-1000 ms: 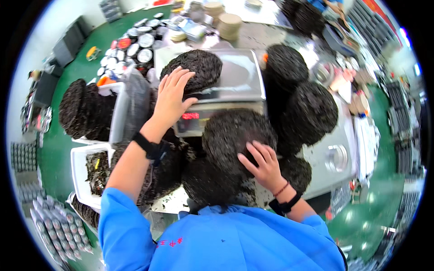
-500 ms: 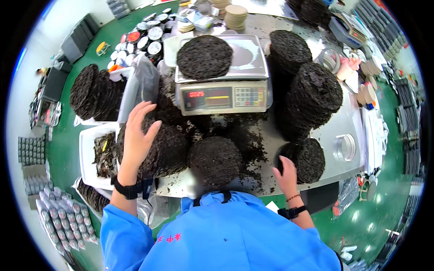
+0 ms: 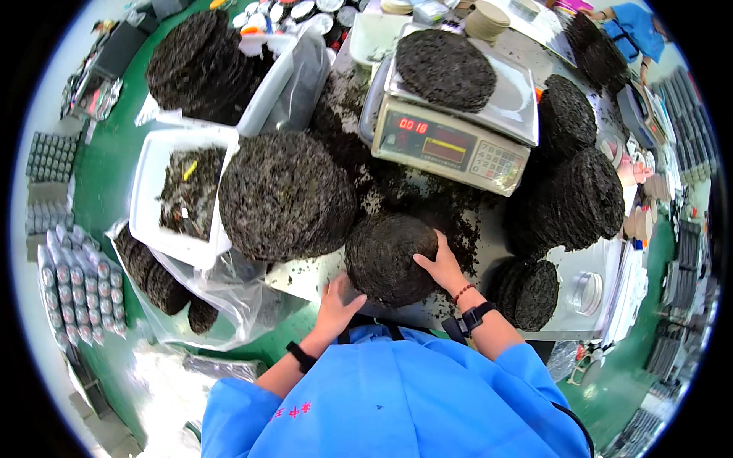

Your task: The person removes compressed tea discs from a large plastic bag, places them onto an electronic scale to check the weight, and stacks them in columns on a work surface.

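Note:
In front of me at the table's near edge is a round, dark cake of what looks like dried seaweed [image 3: 385, 259]. My right hand [image 3: 445, 269] holds its right side, thumb on top and fingers along the edge. By its lower left edge, my left hand [image 3: 334, 309] is open with fingers apart; contact with the cake is unclear. A larger stack of similar cakes [image 3: 286, 197] stands to the left. Beyond, another seaweed cake [image 3: 447, 70] lies on the tray of a digital scale [image 3: 450, 145] with a lit red display.
At left are a white bin [image 3: 141, 195] with dark scraps and a tub [image 3: 271, 84] beside more cakes. Tall cake stacks [image 3: 569, 202] and a shorter stack [image 3: 527, 294] stand at right. Dark crumbs litter the tabletop. Another person [image 3: 635, 30] in blue is at the far right.
My right hand has moved left from the short right stack onto the middle cake. My left hand has come down from the large left stack. The view has shifted, and the scale's reading differs.

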The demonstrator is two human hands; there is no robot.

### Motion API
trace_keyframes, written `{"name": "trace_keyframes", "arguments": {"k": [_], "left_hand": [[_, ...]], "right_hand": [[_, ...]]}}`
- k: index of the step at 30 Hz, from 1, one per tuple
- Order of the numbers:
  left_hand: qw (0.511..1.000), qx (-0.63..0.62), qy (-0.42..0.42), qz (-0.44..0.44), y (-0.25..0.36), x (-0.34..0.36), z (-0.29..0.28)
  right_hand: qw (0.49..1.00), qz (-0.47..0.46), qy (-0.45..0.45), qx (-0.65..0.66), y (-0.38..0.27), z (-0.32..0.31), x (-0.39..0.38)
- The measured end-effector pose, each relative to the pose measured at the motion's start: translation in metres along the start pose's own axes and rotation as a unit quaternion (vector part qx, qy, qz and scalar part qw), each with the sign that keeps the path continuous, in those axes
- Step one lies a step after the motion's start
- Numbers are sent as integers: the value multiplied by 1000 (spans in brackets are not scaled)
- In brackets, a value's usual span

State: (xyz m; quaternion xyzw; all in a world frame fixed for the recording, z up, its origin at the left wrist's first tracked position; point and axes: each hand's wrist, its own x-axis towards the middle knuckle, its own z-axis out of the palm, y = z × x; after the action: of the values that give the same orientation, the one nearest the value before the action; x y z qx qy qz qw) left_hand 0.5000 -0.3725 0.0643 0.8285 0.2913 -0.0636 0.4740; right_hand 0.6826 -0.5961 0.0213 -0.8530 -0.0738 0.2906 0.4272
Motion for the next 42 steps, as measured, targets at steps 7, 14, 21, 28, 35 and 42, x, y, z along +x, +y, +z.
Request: {"name": "trace_keyframes", "arguments": {"k": [7,14,21,28,35,42], "left_hand": [[952,58,51,296,41,49,40],[866,258,1,428,42,81,46],[941,104,-38,321,49,84,37],[898,178,-32,401,12,12,5],[853,250,-5,458,-2,9,16],[825,356,-39,437,3,6,22]], "right_hand": [[999,15,41,-4,-12,14,-22],[998,-16,54,-9,4,18,-21],[998,-22,57,30,4,20,-18],[997,-11,68,36,5,20,-18],[996,-6,77,42,8,23,-14],[996,-17,85,33,9,23,-14]]}}
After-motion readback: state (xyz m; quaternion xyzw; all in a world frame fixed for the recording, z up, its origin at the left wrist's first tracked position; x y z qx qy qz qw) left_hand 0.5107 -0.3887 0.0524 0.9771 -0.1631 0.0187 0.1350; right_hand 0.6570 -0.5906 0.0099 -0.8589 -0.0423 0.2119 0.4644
